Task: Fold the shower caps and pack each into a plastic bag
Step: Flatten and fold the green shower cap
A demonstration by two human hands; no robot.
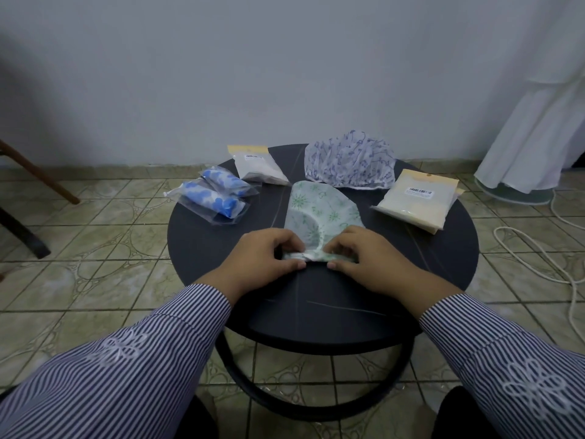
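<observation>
Counts on the round table (202, 248)

Two shower caps lie loose: a green-patterned one (316, 207) gripped at its near edge by both hands, left hand (269, 258) and right hand (367, 261), and a purple-patterned one (349, 164) beyond the grip. Two clear bags holding rolled blue-patterned caps (215, 194) lie left of the grip, side by side. Two flat packets with labels sit farther off, a white one (258, 167) and a cream one (418, 202); each looks like a stack, though how many it holds is unclear.
</observation>
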